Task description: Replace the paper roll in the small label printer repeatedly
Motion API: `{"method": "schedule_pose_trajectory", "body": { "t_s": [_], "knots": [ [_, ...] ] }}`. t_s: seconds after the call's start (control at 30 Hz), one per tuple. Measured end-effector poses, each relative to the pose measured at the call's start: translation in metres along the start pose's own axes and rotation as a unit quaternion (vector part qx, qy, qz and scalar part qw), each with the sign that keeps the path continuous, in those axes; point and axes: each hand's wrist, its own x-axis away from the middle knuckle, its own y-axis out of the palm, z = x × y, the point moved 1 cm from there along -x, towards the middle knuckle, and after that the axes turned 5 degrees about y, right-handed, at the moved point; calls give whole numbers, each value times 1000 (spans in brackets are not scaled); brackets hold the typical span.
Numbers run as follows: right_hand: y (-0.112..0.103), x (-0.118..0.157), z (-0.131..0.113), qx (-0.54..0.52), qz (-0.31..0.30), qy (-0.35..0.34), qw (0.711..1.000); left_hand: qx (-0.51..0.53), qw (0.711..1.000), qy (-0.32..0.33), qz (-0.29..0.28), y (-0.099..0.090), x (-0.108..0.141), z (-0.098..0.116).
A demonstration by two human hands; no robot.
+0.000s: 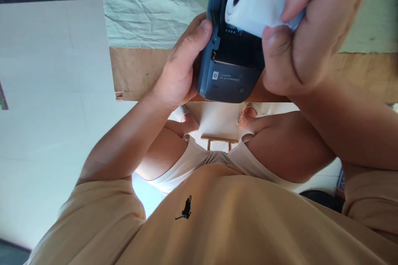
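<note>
A dark blue-grey portable printer (228,80) is tilted above the table's near edge, its lid open at the top of the view. My left hand (186,56) grips its left side, with the thumb on the rim. A white paper roll (256,2) with a dark core hole sits at an angle over the printer's open compartment. My right hand (311,29) pinches the roll's right end between thumb and fingers. How far the roll lies inside the compartment cannot be told.
A pale green cloth (149,8) covers the wooden table (137,72), whose bare front edge shows. My legs are below it, beside a small wooden stool (219,138). Light floor tiles (40,91) lie at the left.
</note>
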Motion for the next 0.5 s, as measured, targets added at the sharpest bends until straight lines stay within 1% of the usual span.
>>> {"method": "schedule_pose_trajectory", "body": {
  "t_s": [0.07,0.1,0.13,0.23,0.33,0.43,0.5],
  "knots": [
    [1,2,0,86,-19,-123,988,2,1000,5,-1,0,0,0],
    [1,2,-1,116,-26,-158,980,2,1000,7,1,-1,0,0],
    [0,2,-2,129,-27,-168,977,2,1000,9,5,-2,0,0],
    [-4,0,-5,167,-31,-161,972,-7,1000,2,9,-5,1,0],
    [-7,-2,-8,198,-40,-149,968,-37,999,-10,-4,-7,1,2],
    [-7,-3,-7,194,-45,-151,968,-74,997,-2,-16,-3,1,3],
    [-4,-3,-6,174,-47,-163,970,-77,997,6,-5,1,0,3]
  ]
}}
